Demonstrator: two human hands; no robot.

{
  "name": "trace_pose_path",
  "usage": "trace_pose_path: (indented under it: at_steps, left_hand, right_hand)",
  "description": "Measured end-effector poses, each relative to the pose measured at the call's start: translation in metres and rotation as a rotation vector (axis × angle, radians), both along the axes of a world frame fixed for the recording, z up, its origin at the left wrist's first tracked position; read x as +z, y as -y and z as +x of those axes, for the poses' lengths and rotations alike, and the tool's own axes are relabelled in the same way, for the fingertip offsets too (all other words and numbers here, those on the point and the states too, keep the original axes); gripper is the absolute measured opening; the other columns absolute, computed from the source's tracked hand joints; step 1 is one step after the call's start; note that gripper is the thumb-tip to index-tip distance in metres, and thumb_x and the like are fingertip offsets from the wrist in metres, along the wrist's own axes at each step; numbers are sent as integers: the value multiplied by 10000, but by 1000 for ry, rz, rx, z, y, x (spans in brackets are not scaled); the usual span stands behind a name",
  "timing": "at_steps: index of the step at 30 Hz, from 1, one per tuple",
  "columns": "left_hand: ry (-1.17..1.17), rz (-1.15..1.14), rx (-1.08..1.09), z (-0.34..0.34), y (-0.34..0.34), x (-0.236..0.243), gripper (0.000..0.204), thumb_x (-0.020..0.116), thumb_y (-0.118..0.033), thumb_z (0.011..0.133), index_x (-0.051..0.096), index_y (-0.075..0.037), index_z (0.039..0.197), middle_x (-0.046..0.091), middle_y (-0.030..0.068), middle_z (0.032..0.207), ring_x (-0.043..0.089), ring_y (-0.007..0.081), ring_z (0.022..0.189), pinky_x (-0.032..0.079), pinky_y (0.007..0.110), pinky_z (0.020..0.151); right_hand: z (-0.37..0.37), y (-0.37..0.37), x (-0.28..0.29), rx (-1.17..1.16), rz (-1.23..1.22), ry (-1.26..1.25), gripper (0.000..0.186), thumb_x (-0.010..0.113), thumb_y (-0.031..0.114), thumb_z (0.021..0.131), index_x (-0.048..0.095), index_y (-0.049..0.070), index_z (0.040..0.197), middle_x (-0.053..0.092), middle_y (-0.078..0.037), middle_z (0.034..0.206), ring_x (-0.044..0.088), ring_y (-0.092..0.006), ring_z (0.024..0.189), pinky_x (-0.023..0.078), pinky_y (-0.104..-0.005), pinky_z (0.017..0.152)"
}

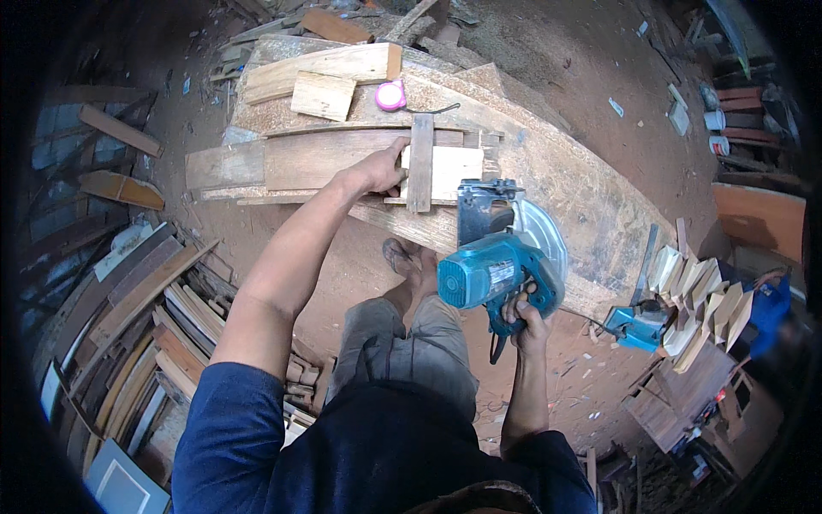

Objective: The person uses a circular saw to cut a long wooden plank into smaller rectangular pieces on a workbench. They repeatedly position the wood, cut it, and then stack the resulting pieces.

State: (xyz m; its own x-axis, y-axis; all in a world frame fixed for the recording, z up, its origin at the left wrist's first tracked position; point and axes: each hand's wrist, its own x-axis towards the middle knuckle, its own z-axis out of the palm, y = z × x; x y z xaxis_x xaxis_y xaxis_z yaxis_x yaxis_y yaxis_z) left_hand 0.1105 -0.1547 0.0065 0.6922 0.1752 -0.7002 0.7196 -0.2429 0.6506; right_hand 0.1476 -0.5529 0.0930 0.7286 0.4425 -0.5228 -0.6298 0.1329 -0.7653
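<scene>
One saw (490, 271): right hand (527, 315) wrapped round handle.
Pale board (459, 174): left hand (378, 171) alongside, hold unclear.
Buckets (716, 121): right of both grips, contents unclear.

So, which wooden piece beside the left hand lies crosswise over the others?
The narrow dark strip just right of the left hand: it runs away from the person, while the pale board and long brown board lie left to right.

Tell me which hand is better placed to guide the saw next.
Right, likely: the right hand grips the saw, while the left hand is at the pale board, away from the saw.
</scene>
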Motion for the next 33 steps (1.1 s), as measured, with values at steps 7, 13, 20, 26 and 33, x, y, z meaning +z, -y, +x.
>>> trace_pose_path:
  at_steps: [7, 13, 20, 26, 33]
  left_hand:
    - [20, 28, -26, -3, -2, -13, 684, 539, -73, 945, 196, -87, 1536, 674, 268, 1133, 737, 266, 735, 597, 388, 722]
    - [-13, 72, -95, -1, -5, -23, 692, 532, -83, 963, 166, -84, 1549, 699, 249, 1069, 738, 263, 782, 587, 390, 769]
    - [65, 146, -165, -8, -10, -37, 702, 552, -129, 974, 158, -81, 1553, 691, 255, 1113, 697, 346, 978, 535, 435, 900]
    - [112, 236, -225, -10, -13, -49, 736, 578, -191, 965, 153, -75, 1554, 646, 307, 1214, 626, 412, 1155, 466, 454, 1017]
    - [42, 143, -179, -5, -12, -34, 733, 581, -175, 958, 160, -69, 1549, 675, 277, 1171, 666, 380, 1077, 493, 435, 981]
  right_hand:
    - [-16, -3, -33, 41, 168, -134, 323, 613, -31, 827, 515, 18, 1131, 547, -60, 776, 531, -174, 637, 463, -339, 643]
    - [-37, -14, -59, 23, 238, -166, 300, 621, -37, 843, 520, 4, 1123, 561, -71, 785, 570, -182, 667, 484, -359, 655]
    - [-31, -28, -41, 62, 167, -124, 193, 598, 9, 830, 513, 58, 997, 520, -54, 742, 529, -174, 637, 459, -346, 658]
    - [-32, -21, -53, 73, 262, -157, 197, 619, -16, 866, 531, 5, 1041, 563, -71, 779, 578, -169, 675, 488, -346, 662]
    - [-30, -24, -52, 63, 258, -172, 216, 620, -8, 869, 520, 12, 1059, 560, -69, 773, 577, -165, 672, 487, -345, 659]
